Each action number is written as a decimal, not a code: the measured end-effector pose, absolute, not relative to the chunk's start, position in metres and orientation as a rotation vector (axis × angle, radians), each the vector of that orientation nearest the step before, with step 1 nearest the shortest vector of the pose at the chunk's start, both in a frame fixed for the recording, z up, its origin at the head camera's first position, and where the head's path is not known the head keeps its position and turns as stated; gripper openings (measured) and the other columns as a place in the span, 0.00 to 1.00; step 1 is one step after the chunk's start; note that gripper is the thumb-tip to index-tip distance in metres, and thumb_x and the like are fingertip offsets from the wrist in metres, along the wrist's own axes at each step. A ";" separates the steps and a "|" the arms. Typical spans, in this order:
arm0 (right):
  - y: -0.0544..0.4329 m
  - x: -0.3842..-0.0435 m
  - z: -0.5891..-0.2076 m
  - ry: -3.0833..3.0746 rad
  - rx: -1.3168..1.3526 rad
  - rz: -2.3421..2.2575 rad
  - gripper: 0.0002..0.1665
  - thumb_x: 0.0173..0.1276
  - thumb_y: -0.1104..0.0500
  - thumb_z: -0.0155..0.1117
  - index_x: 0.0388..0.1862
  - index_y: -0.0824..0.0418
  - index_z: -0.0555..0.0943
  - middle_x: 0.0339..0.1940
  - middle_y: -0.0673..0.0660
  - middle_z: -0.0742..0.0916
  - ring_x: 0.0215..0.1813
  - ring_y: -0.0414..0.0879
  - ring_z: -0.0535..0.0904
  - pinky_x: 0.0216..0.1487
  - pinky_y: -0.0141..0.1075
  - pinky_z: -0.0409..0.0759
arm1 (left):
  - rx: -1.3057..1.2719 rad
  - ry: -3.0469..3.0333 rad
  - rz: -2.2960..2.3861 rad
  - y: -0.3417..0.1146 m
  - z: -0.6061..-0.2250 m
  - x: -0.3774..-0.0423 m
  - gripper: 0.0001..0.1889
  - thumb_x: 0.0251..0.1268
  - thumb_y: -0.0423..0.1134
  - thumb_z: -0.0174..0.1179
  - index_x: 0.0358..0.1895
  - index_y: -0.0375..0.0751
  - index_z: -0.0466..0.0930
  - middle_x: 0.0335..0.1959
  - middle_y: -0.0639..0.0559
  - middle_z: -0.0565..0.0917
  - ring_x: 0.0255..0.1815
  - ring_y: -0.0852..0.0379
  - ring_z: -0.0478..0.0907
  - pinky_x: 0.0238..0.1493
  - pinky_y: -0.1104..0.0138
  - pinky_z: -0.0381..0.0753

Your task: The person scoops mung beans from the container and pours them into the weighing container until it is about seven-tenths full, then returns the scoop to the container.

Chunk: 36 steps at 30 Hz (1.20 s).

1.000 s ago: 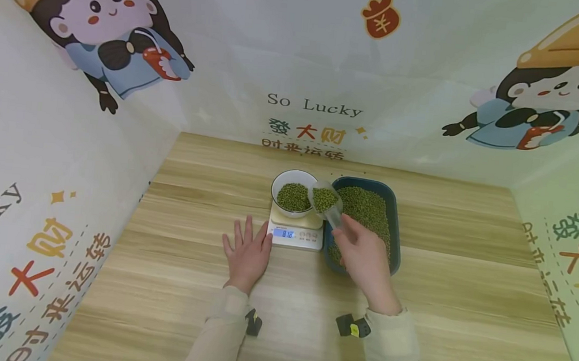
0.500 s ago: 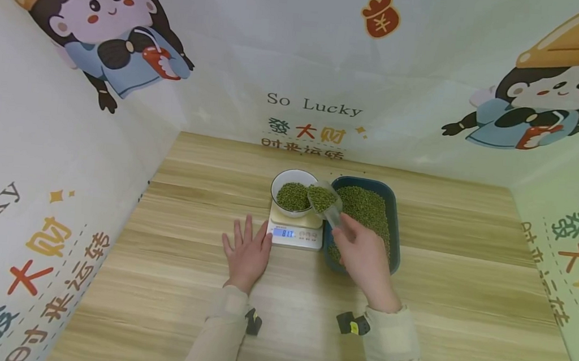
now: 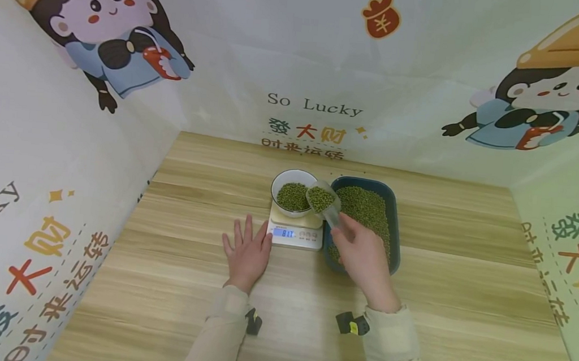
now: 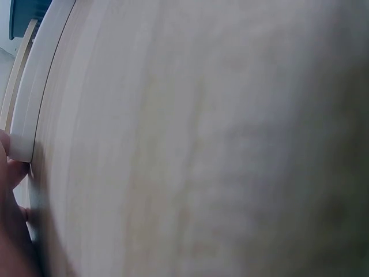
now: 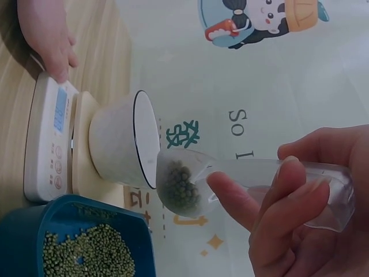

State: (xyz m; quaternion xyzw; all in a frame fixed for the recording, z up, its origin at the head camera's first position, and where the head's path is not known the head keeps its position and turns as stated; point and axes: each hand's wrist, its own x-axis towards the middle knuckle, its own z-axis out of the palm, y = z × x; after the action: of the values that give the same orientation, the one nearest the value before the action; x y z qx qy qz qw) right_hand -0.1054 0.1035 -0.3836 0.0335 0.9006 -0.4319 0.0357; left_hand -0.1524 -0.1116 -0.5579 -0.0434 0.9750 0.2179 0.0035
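My right hand [image 3: 365,260] grips the handle of a clear plastic scoop [image 5: 187,183] that is loaded with mung beans. The scoop's mouth is at the right rim of a white, dark-rimmed bowl [image 3: 292,209], which holds more mung beans [image 3: 292,196]. Under the bowl is a white kitchen scale [image 3: 310,243] with a lit display reading about 817, its decimal point unclear. My left hand [image 3: 248,259] lies palm down on the table with fingers spread, its index side touching the scale's front left corner.
Just right of the scale stands a dark blue tub [image 3: 396,240] of mung beans, under my right hand. A few loose beans lie on the wooden table [image 3: 465,285] near the back wall. Printed cloth walls [image 3: 320,52] enclose the table on three sides.
The scoop has shifted slightly left toward the bowl, and its beans sit a little differently. The display went from 818 or 812 to about 817. My left hand has stayed put.
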 end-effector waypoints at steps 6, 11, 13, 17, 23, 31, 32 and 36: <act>0.103 -0.106 -0.385 2.790 0.109 -1.303 0.27 0.66 0.49 0.50 0.62 0.56 0.68 0.19 0.52 0.80 0.13 0.44 0.73 0.12 0.36 0.70 | -0.135 3.045 0.682 -0.112 -0.558 -0.152 0.25 0.68 0.58 0.27 0.66 0.62 0.56 0.72 0.51 0.40 0.69 0.45 0.27 0.60 0.44 0.21; 0.102 -0.106 -0.385 2.799 0.105 -1.289 0.27 0.66 0.50 0.50 0.62 0.57 0.68 0.18 0.52 0.79 0.13 0.44 0.73 0.11 0.36 0.69 | -0.129 3.046 0.667 -0.112 -0.559 -0.152 0.26 0.68 0.59 0.27 0.66 0.62 0.56 0.72 0.51 0.39 0.69 0.45 0.27 0.60 0.44 0.21; 0.102 -0.107 -0.385 2.800 0.102 -1.288 0.26 0.66 0.50 0.50 0.62 0.57 0.68 0.17 0.52 0.79 0.13 0.44 0.73 0.11 0.36 0.69 | -0.125 3.047 0.666 -0.112 -0.559 -0.152 0.26 0.68 0.59 0.26 0.67 0.62 0.56 0.72 0.51 0.39 0.69 0.45 0.27 0.60 0.44 0.21; 0.102 -0.106 -0.384 2.797 0.103 -1.282 0.26 0.66 0.50 0.49 0.62 0.57 0.68 0.17 0.52 0.80 0.12 0.44 0.73 0.11 0.36 0.69 | -0.128 3.047 0.670 -0.112 -0.559 -0.153 0.26 0.68 0.59 0.26 0.66 0.62 0.56 0.72 0.51 0.39 0.69 0.45 0.27 0.60 0.44 0.20; 0.102 -0.106 -0.382 2.786 0.110 -1.270 0.26 0.66 0.50 0.49 0.62 0.57 0.68 0.15 0.53 0.80 0.12 0.44 0.73 0.11 0.35 0.69 | -0.134 3.045 0.661 -0.112 -0.561 -0.154 0.26 0.68 0.59 0.25 0.67 0.62 0.56 0.72 0.52 0.38 0.69 0.46 0.26 0.60 0.45 0.19; 0.100 -0.108 -0.382 2.796 0.107 -1.243 0.27 0.66 0.50 0.49 0.62 0.57 0.68 0.18 0.55 0.80 0.13 0.44 0.73 0.10 0.35 0.68 | -0.140 3.040 0.657 -0.112 -0.561 -0.154 0.27 0.67 0.60 0.24 0.67 0.63 0.55 0.72 0.52 0.38 0.69 0.46 0.26 0.60 0.45 0.19; 0.100 -0.108 -0.382 2.798 0.104 -1.240 0.26 0.66 0.50 0.49 0.62 0.57 0.68 0.18 0.55 0.80 0.13 0.43 0.73 0.10 0.35 0.68 | -0.141 3.040 0.655 -0.112 -0.561 -0.154 0.26 0.68 0.60 0.24 0.67 0.63 0.55 0.72 0.52 0.38 0.69 0.46 0.26 0.60 0.45 0.20; 0.100 -0.109 -0.382 2.807 0.097 -1.232 0.26 0.66 0.51 0.49 0.62 0.58 0.68 0.21 0.54 0.80 0.13 0.43 0.74 0.10 0.35 0.68 | -0.142 3.040 0.662 -0.112 -0.560 -0.153 0.26 0.68 0.59 0.25 0.67 0.63 0.55 0.72 0.52 0.39 0.69 0.46 0.26 0.60 0.45 0.20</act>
State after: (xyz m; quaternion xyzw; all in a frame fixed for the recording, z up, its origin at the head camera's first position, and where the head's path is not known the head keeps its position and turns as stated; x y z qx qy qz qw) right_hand -0.1087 0.1002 -0.3824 0.0318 0.9146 -0.4014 0.0371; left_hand -0.1534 -0.1119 -0.5605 -0.0457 0.9760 0.2126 0.0138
